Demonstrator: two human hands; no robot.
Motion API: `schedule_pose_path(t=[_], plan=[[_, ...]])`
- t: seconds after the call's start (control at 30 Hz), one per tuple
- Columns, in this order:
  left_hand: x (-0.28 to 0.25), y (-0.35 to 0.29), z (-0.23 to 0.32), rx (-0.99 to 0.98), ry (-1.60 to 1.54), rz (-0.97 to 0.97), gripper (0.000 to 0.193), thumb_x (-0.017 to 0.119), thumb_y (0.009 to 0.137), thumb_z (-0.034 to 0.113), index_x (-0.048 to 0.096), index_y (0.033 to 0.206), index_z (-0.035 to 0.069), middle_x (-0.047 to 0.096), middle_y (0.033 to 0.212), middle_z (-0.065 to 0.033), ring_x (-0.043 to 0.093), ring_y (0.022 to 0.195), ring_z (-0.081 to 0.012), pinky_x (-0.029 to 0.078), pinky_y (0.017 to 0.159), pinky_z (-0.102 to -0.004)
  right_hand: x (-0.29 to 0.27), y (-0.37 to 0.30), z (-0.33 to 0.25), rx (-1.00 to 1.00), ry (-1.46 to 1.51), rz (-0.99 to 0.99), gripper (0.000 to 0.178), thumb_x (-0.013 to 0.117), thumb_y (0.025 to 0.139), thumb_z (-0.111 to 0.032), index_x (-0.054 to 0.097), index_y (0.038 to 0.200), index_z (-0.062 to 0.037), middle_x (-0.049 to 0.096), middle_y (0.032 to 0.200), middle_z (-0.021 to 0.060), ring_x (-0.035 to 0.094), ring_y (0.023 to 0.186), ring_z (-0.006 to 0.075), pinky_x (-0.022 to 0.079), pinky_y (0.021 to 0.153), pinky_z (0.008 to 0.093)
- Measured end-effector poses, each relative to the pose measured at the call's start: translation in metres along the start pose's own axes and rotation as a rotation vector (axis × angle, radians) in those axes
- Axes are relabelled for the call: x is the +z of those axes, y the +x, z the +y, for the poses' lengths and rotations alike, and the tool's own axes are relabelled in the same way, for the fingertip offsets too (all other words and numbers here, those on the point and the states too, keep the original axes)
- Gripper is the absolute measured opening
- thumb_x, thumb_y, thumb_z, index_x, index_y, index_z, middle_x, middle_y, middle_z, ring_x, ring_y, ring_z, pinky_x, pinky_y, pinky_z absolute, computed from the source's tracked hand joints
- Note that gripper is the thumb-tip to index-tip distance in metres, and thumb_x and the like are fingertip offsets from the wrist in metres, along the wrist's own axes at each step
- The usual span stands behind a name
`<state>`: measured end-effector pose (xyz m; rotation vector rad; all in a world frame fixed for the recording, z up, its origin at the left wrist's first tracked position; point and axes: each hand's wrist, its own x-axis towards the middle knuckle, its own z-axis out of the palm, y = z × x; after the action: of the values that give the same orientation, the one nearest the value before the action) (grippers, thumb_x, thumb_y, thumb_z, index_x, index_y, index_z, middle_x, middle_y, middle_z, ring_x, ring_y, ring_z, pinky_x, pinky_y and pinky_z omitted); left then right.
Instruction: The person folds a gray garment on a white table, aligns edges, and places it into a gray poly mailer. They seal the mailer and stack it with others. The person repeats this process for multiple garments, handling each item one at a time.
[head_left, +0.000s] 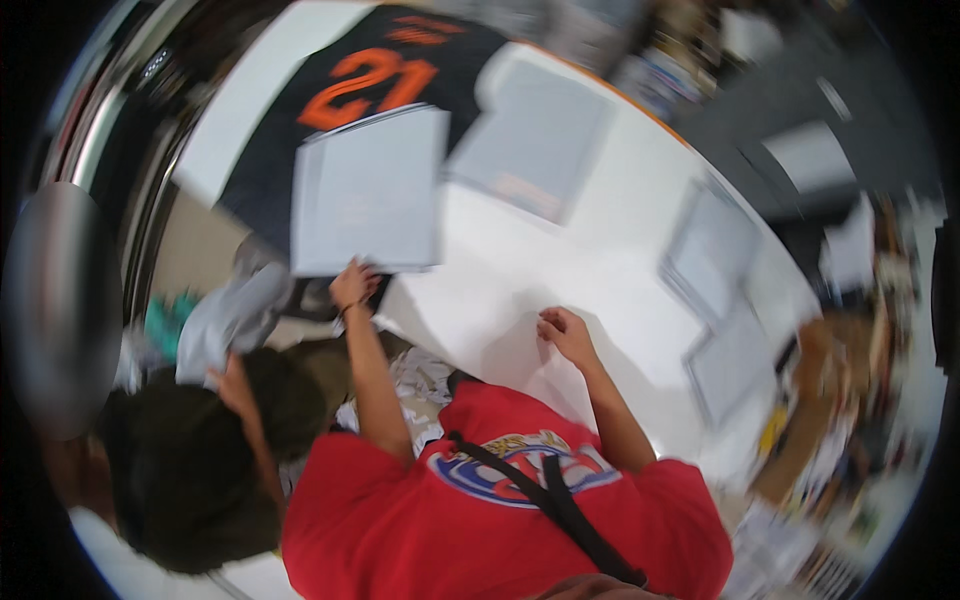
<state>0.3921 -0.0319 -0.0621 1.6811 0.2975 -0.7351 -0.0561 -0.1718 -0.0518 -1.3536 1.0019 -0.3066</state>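
At the near edge of a stack of pale, translucent-looking sheets (pixel 370 190), my left hand (pixel 354 284) grips the border with its fingers. The stack lies partly over a black jersey (pixel 255 170) with orange lettering, spread on the far left of the white table (pixel 520 270). Over the bare tabletop is my right hand (pixel 567 333), its fingers loosely bent and slightly apart, holding nothing I can see. Just beyond the stack to the right lies another greyish sheet (pixel 545 135) with a faint orange print. The picture is somewhat smeared.
More pale sheets (pixel 712 250) lie at the table's right side. At my left, another person in dark clothing (pixel 190 450) has a hand (pixel 236 385) by a grey cloth (pixel 230 315). Cartons and papers (pixel 820 400) crowd the right; a dark surface (pixel 800 100) stands beyond.
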Motion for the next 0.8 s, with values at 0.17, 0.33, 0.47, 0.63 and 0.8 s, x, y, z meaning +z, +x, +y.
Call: schedule_pose_path(t=[0.17,0.33,0.47,0.63,0.8], plan=[[0.056,-0.070,-0.045,0.141,0.270,-0.293,0.034,0.066,0.098,0.033,0.068,0.093,0.000,0.067,0.072,-0.0072,0.064,0.052,-0.0143,0.042,0.040,-0.0236,-0.096,-0.092,0.032,0.019,-0.131,0.515,0.020,0.065,0.094,-0.011,0.066,0.111,-0.0017,0.068,0.086,0.0043,0.066,0.073,0.0116,0.052,0.064,0.0261],[0.150,-0.166,-0.090,0.147,0.496,-0.676,0.028,0.066,0.096,0.027,0.071,0.099,0.000,0.071,0.078,-0.0091,0.067,0.056,-0.0158,0.047,0.045,-0.0242,-0.192,-0.194,0.081,0.012,-0.047,1.033,0.015,0.063,0.093,-0.012,0.068,0.107,-0.0069,0.068,0.080,0.0026,0.060,0.064,0.0078,0.045,0.054,0.0222],[0.196,-0.261,-0.128,0.195,0.601,-0.900,0.030,0.065,0.096,0.028,0.072,0.103,0.000,0.072,0.082,-0.0101,0.070,0.062,-0.0161,0.050,0.051,-0.0234,-0.248,-0.261,0.124,0.074,-0.082,1.338,0.014,0.069,0.092,-0.012,0.072,0.100,-0.0003,0.069,0.078,0.0037,0.059,0.063,0.0094,0.048,0.060,0.0240],[0.240,-0.352,-0.189,0.180,0.765,-1.111,0.030,0.064,0.097,0.026,0.071,0.110,0.000,0.073,0.088,-0.0105,0.071,0.069,-0.0161,0.053,0.056,-0.0251,-0.286,-0.268,0.134,-0.084,-0.250,1.290,0.017,0.073,0.087,-0.014,0.073,0.098,-0.0013,0.072,0.084,0.0092,0.065,0.073,0.0186,0.052,0.071,0.0319],[0.259,-0.417,-0.231,0.193,0.868,-1.213,0.029,0.065,0.097,0.027,0.071,0.108,0.000,0.074,0.088,-0.0074,0.071,0.071,-0.0142,0.054,0.058,-0.0254,-0.297,-0.226,0.102,-0.277,-0.683,1.070,0.020,0.077,0.079,-0.018,0.073,0.095,-0.0063,0.067,0.087,0.0085,0.061,0.085,0.0296,0.048,0.080,0.0422]])
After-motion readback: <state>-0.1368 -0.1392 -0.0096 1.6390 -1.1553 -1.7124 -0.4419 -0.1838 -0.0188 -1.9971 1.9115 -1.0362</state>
